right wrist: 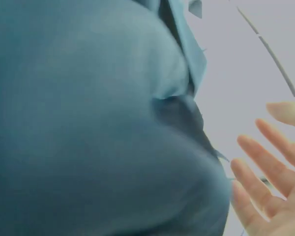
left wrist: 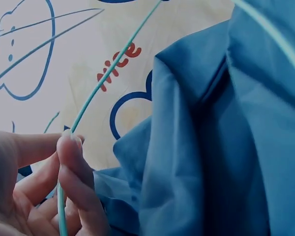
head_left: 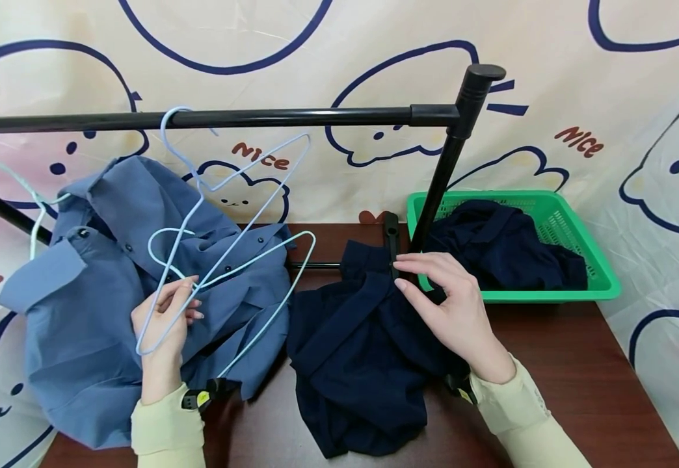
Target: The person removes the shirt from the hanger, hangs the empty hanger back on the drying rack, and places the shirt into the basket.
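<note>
In the head view, the left hand (head_left: 160, 318) pinches a mint hanger (head_left: 257, 259) in front of a blue shirt (head_left: 82, 338); a pale blue hanger (head_left: 164, 130), hooked on the black rail (head_left: 316, 117), crosses it. A navy garment (head_left: 369, 351) lies near the middle of the table (head_left: 556, 364), the right hand (head_left: 451, 299) just beside its collar (head_left: 365, 257); contact cannot be told. The step seems to be bringing hanger and garment together; the next move probably calls for keeping the two wires untangled. At the table's far right corner, a green basket (head_left: 550, 296) holds a crumpled second navy garment (head_left: 492, 247).

In the left wrist view, thumb and fingertips grip the mint hanger's wire.

In the right wrist view, the right hand is spread, holding nothing, beside blurred cloth (right wrist: 88, 123).
</note>
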`<action>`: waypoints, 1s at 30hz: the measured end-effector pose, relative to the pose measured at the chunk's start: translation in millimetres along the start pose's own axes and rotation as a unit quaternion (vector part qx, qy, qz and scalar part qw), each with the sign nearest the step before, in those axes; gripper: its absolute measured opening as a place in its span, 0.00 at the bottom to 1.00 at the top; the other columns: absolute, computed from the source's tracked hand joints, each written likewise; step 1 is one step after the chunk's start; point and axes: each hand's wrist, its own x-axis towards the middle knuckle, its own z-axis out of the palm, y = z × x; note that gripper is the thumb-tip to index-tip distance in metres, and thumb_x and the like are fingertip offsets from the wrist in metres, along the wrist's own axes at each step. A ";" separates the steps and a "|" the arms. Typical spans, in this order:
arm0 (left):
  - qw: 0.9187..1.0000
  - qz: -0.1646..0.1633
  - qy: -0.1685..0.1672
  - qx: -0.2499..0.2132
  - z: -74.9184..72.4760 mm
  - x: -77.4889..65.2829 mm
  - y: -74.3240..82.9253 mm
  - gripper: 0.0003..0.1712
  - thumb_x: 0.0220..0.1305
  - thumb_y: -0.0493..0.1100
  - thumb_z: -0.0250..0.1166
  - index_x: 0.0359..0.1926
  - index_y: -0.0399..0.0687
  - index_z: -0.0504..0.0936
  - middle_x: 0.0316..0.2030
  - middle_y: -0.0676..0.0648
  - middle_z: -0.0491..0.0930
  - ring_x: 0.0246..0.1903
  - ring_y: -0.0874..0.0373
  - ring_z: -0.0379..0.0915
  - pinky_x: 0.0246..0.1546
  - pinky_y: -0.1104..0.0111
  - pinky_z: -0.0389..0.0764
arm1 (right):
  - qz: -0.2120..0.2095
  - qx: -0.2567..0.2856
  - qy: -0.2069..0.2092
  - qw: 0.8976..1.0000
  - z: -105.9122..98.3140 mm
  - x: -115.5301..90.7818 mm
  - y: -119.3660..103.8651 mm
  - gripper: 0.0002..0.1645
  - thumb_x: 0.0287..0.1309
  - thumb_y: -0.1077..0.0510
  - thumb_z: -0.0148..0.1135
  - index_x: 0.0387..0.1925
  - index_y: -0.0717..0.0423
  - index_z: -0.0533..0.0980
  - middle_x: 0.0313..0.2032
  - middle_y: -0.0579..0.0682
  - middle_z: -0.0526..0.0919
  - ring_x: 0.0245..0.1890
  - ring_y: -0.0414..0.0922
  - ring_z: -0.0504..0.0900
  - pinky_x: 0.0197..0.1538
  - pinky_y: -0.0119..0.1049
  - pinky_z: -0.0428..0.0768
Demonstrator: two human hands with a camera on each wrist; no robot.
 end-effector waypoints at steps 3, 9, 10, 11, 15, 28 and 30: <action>1.000 0.004 0.002 -0.021 0.4 0.3 4.2 0.13 0.67 0.43 0.71 0.46 0.38 0.90 0.19 0.49 0.83 0.12 0.62 0.77 0.17 0.76 0.77 | -0.014 0.008 0.006 1.000 -1.1 10.2 -8.0 0.19 0.59 0.63 0.73 0.53 0.50 0.86 0.56 0.42 0.84 0.58 0.45 0.78 0.59 0.41 0.73; 0.998 0.026 0.013 -0.047 1.7 -0.4 12.2 0.15 0.63 0.45 0.75 0.44 0.36 0.89 0.26 0.46 0.86 0.15 0.61 0.80 0.19 0.75 0.80 | -0.074 0.015 0.035 0.997 -2.0 30.2 -22.8 0.18 0.58 0.61 0.72 0.52 0.55 0.86 0.55 0.48 0.84 0.57 0.50 0.79 0.59 0.43 0.73; 0.998 0.032 0.014 -0.047 1.5 -1.3 13.5 0.16 0.62 0.45 0.75 0.44 0.35 0.89 0.27 0.47 0.87 0.16 0.61 0.80 0.20 0.75 0.80 | -0.086 0.014 0.040 0.995 -2.4 33.9 -24.9 0.17 0.59 0.60 0.71 0.51 0.56 0.86 0.55 0.49 0.85 0.56 0.50 0.79 0.59 0.43 0.73; 0.998 0.041 0.012 -0.048 1.2 -2.2 14.6 0.16 0.63 0.44 0.74 0.44 0.34 0.89 0.28 0.47 0.87 0.17 0.61 0.80 0.21 0.74 0.80 | -0.096 0.011 0.045 0.994 -3.2 37.7 -27.4 0.17 0.61 0.58 0.70 0.51 0.56 0.86 0.55 0.49 0.85 0.56 0.51 0.79 0.59 0.43 0.73; 0.995 0.071 0.001 -0.065 -0.5 -6.7 19.0 0.15 0.64 0.41 0.73 0.44 0.30 0.88 0.30 0.46 0.87 0.18 0.60 0.80 0.22 0.73 0.81 | -0.140 -0.006 0.067 0.988 -7.9 54.2 -40.0 0.18 0.66 0.52 0.66 0.50 0.60 0.86 0.54 0.53 0.85 0.55 0.53 0.79 0.58 0.44 0.73; 0.993 0.106 0.006 -0.047 -4.0 -13.3 33.7 0.14 0.63 0.40 0.73 0.44 0.32 0.89 0.32 0.49 0.88 0.20 0.60 0.81 0.24 0.75 0.81 | -0.240 -0.036 0.190 0.952 -24.1 113.5 -91.9 0.19 0.55 0.59 0.71 0.48 0.65 0.84 0.55 0.59 0.83 0.60 0.59 0.75 0.64 0.54 0.68; 0.992 0.121 0.011 -0.045 -3.7 -12.4 35.6 0.14 0.64 0.40 0.73 0.44 0.32 0.88 0.34 0.49 0.88 0.20 0.60 0.81 0.24 0.75 0.81 | -0.254 -0.052 0.193 0.946 -24.4 124.1 -94.1 0.19 0.55 0.61 0.72 0.48 0.65 0.84 0.55 0.60 0.83 0.60 0.59 0.75 0.65 0.53 0.67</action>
